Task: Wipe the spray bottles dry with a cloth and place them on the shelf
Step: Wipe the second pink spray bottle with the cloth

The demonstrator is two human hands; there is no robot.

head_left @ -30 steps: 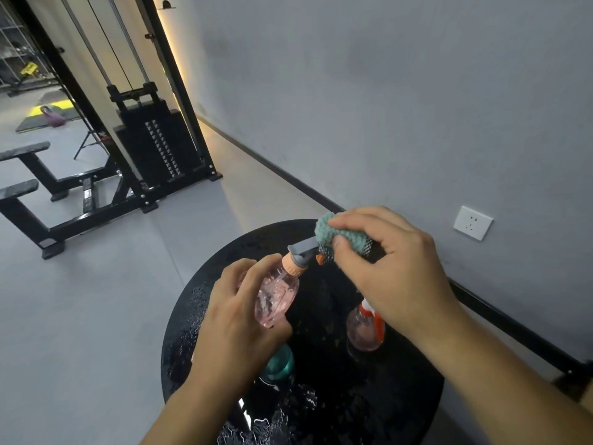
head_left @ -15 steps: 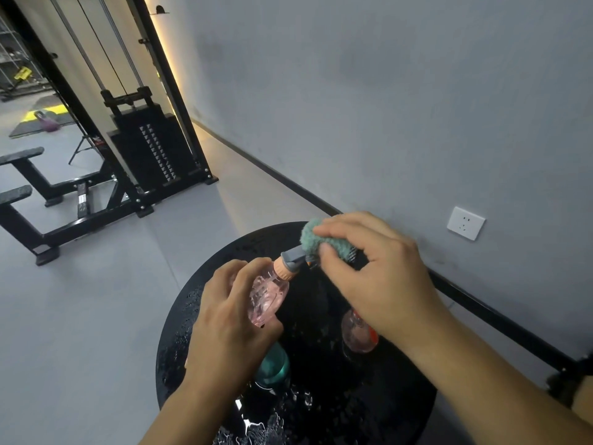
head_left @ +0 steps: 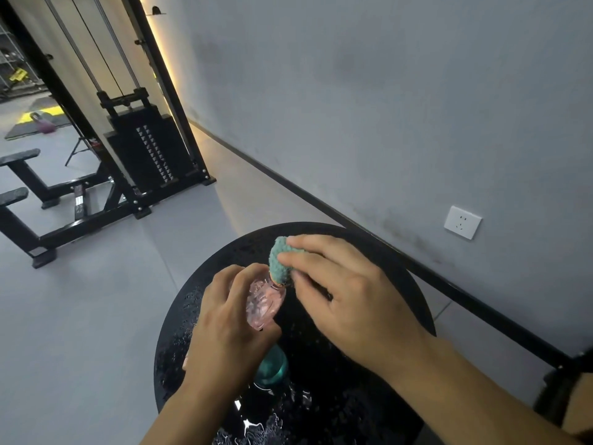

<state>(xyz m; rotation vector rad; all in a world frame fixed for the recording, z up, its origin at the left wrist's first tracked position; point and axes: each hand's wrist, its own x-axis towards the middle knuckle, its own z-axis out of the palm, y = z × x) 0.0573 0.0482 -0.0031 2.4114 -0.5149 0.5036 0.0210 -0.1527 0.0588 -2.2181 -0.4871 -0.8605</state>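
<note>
Hands meet over a round black table [head_left: 401,277] in the single head view, and everything below is placed from that table. Above its middle, the left hand [head_left: 224,332] has fingers and thumb curled around the body of a clear pink spray bottle [head_left: 264,303], holding it tilted with its top pointing away from the person and up toward the far rim. The right hand [head_left: 349,300] pinches a teal cloth [head_left: 280,261] between thumb and fingertips and presses it over the bottle's head, so the nozzle and trigger are hidden under the fabric. Cloth and bottle touch; the two hands sit just beside each other, with the left thumb close to the cloth.

Lower on the table, beneath the left hand, part of a teal bottle [head_left: 271,369] stands on the surface, its top covered by the hand. The tabletop is wet, with droplets along its left edge and a puddle catching light near the person.

Beyond the table's far-left side, on the grey floor, stands a black cable weight machine [head_left: 150,149]. Right of the table, a white wall socket [head_left: 462,222] sits on the grey wall above a dark baseboard
</note>
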